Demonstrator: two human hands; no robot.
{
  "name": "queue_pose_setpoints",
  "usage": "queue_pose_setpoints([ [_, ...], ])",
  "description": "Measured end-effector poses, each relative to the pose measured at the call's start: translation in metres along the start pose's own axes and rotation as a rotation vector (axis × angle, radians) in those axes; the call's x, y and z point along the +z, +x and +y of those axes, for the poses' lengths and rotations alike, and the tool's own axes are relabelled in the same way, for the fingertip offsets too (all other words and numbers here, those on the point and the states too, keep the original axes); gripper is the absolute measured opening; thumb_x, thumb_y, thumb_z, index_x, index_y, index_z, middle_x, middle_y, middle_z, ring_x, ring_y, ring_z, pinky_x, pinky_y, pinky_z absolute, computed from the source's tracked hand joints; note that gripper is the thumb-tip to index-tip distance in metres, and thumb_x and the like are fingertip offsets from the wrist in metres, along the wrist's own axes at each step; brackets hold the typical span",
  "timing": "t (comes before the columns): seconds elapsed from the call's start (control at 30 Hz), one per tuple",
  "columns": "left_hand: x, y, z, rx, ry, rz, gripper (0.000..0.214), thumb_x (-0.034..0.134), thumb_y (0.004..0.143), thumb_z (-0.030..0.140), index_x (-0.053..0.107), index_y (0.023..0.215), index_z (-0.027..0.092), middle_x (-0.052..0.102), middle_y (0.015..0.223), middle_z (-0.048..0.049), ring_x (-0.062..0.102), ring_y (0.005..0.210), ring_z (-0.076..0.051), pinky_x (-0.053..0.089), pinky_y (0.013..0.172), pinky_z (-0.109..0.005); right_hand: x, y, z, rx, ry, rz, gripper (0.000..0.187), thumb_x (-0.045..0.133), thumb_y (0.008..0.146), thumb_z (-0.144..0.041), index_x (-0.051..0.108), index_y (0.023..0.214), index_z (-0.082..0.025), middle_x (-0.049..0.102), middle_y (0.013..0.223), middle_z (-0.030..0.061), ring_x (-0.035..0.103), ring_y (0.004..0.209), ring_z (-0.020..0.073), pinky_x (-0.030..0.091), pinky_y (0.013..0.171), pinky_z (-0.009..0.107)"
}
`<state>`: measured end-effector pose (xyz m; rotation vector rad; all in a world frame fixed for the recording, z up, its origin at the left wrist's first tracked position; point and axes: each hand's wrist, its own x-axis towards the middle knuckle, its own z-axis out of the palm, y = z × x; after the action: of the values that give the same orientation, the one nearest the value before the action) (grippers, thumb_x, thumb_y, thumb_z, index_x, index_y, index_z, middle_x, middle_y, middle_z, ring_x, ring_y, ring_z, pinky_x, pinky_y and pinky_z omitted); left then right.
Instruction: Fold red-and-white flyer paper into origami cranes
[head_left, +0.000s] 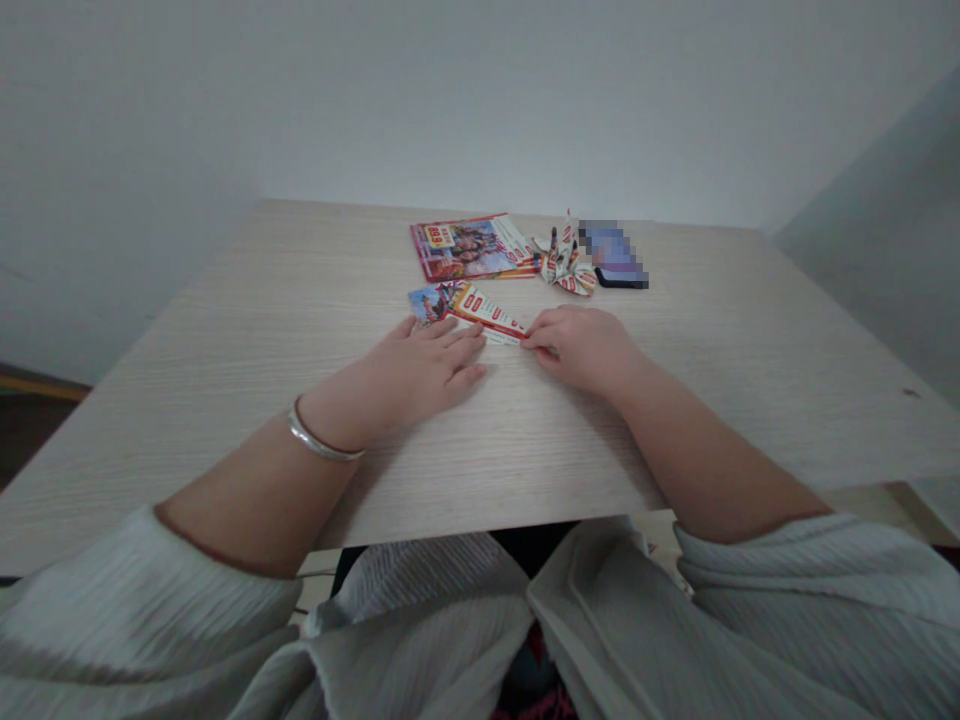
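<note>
A folded strip of printed flyer paper (480, 310) lies on the wooden table (262, 300). My left hand (420, 370) lies flat with fingers stretched out, its fingertips touching the strip's near edge. A silver bangle (319, 443) circles that wrist. My right hand (581, 345) is curled, pinching the strip's right end between thumb and fingers.
A colourful flyer (469, 247) lies flat farther back. Beside it stands a folded paper figure (564, 265), and a phone (615, 258) lies to its right. The table's near edge runs just above my lap. A pale wall stands behind.
</note>
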<state>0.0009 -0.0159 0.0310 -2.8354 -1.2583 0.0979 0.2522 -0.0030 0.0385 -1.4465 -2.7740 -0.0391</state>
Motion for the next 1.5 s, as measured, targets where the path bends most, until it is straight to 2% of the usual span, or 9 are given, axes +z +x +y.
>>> queue_pose_setpoints([
  [0.2,0.002,-0.005,-0.011,-0.064,-0.012,-0.005,0.059,0.023,0.112,0.047,0.063,0.143,0.018,0.064,0.151,-0.0162,0.061,0.137,-0.032,0.045,0.113,-0.055,0.002,-0.002,0.003,0.010,0.027,0.026,0.031,0.054,0.102,-0.021,0.084,0.110,-0.020,0.080,0.123,0.0071,0.071,0.112,0.0251,0.050,0.089,0.037],
  [0.3,0.004,-0.005,-0.020,-0.055,-0.025,0.023,0.064,0.019,0.111,0.049,0.070,0.132,0.016,0.076,0.128,-0.0145,0.071,0.116,-0.026,0.051,0.105,-0.042,0.002,-0.002,0.004,0.001,0.030,0.022,0.031,0.054,0.101,-0.021,0.084,0.111,-0.020,0.080,0.123,0.0075,0.071,0.112,0.0254,0.051,0.090,0.038],
  [0.43,-0.004,-0.005,-0.024,-0.220,0.062,-0.006,0.065,0.023,0.109,0.048,0.077,0.114,0.013,0.079,0.097,-0.0148,0.074,0.090,-0.027,0.056,0.090,-0.040,0.003,-0.002,0.006,-0.003,0.038,0.031,0.032,0.054,0.102,-0.021,0.084,0.112,-0.021,0.080,0.124,0.0076,0.071,0.111,0.0247,0.050,0.090,0.037],
  [0.57,-0.019,-0.005,-0.012,-0.396,0.165,-0.123,0.059,0.029,0.106,0.042,0.076,0.113,0.008,0.077,0.101,-0.0212,0.075,0.088,-0.033,0.056,0.080,-0.043,0.007,-0.002,0.007,-0.002,0.054,0.059,0.030,0.056,0.100,-0.020,0.085,0.110,-0.022,0.081,0.122,0.0066,0.072,0.111,0.0244,0.051,0.089,0.036],
  [0.67,-0.027,-0.003,-0.002,-0.494,0.175,-0.051,0.053,0.035,0.106,0.042,0.075,0.114,0.008,0.076,0.108,-0.0218,0.075,0.101,-0.036,0.055,0.087,-0.042,0.009,-0.002,0.007,0.007,0.057,0.084,0.029,0.057,0.100,-0.019,0.084,0.111,-0.022,0.081,0.122,0.0065,0.072,0.112,0.0251,0.051,0.089,0.036],
  [0.8,-0.022,0.004,0.000,-0.344,0.141,0.124,0.040,0.044,0.105,0.035,0.072,0.120,0.010,0.074,0.123,-0.0191,0.071,0.113,-0.033,0.055,0.094,-0.041,0.010,-0.001,0.007,-0.013,0.057,0.094,0.028,0.057,0.100,-0.020,0.083,0.111,-0.019,0.081,0.119,0.0085,0.071,0.111,0.0262,0.051,0.091,0.037],
  [0.93,-0.001,0.015,-0.006,0.059,0.037,0.182,0.038,0.046,0.105,0.028,0.068,0.133,0.014,0.069,0.141,-0.0134,0.063,0.134,-0.030,0.048,0.116,-0.044,0.013,0.000,0.005,-0.025,0.052,0.116,0.027,0.057,0.101,-0.020,0.082,0.108,-0.017,0.081,0.118,0.0094,0.071,0.111,0.0263,0.050,0.094,0.038],
  [1.23,0.003,0.025,0.008,-0.062,0.144,0.150,0.031,0.045,0.103,0.016,0.075,0.109,0.010,0.079,0.108,-0.0173,0.077,0.101,-0.035,0.057,0.079,-0.044,0.021,0.008,-0.009,0.017,0.105,0.202,0.022,0.063,0.100,-0.024,0.082,0.109,-0.020,0.082,0.113,0.0093,0.070,0.107,0.0266,0.049,0.092,0.039],
  [1.5,-0.004,0.023,0.017,-0.155,0.095,0.161,0.028,0.048,0.104,0.021,0.073,0.113,0.012,0.079,0.108,-0.0164,0.077,0.100,-0.034,0.054,0.072,-0.039,0.025,0.012,-0.020,0.129,0.206,0.313,0.013,0.064,0.091,-0.017,0.076,0.095,-0.020,0.079,0.101,0.0093,0.068,0.097,0.0256,0.047,0.082,0.036],
])
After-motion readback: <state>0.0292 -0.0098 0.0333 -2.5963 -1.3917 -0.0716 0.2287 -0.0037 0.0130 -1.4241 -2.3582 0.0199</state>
